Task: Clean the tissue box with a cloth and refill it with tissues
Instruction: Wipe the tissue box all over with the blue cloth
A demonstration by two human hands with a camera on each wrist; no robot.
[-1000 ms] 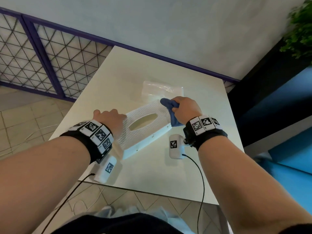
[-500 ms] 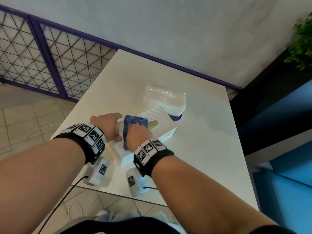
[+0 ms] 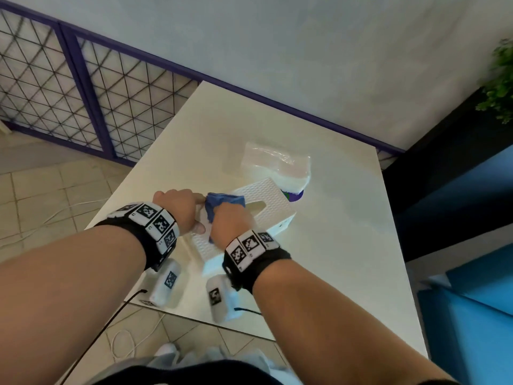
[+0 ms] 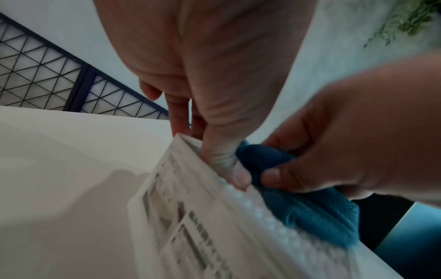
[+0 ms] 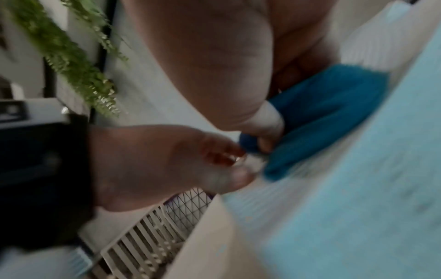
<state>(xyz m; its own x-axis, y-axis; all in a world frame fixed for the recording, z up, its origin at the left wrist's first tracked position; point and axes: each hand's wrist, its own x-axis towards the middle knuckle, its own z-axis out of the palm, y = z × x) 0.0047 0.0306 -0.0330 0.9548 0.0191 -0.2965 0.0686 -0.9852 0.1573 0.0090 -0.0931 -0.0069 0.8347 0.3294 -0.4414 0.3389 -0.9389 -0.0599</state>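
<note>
Plainly, the white, dimple-textured tissue box [image 3: 266, 201] lies on the bench [image 3: 347, 245]; left hand [image 3: 177, 209] grips its end; right hand [image 3: 230, 220] clutches a blue cloth [image 3: 224, 200] on it.

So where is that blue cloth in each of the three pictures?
Head view: the blue cloth is at the centre, bunched in the right hand on the tissue box.
Left wrist view: right of centre, on the box's bumpy top.
Right wrist view: upper right.
Shared landmark: the left hand's thumb, beside the cloth.
</note>
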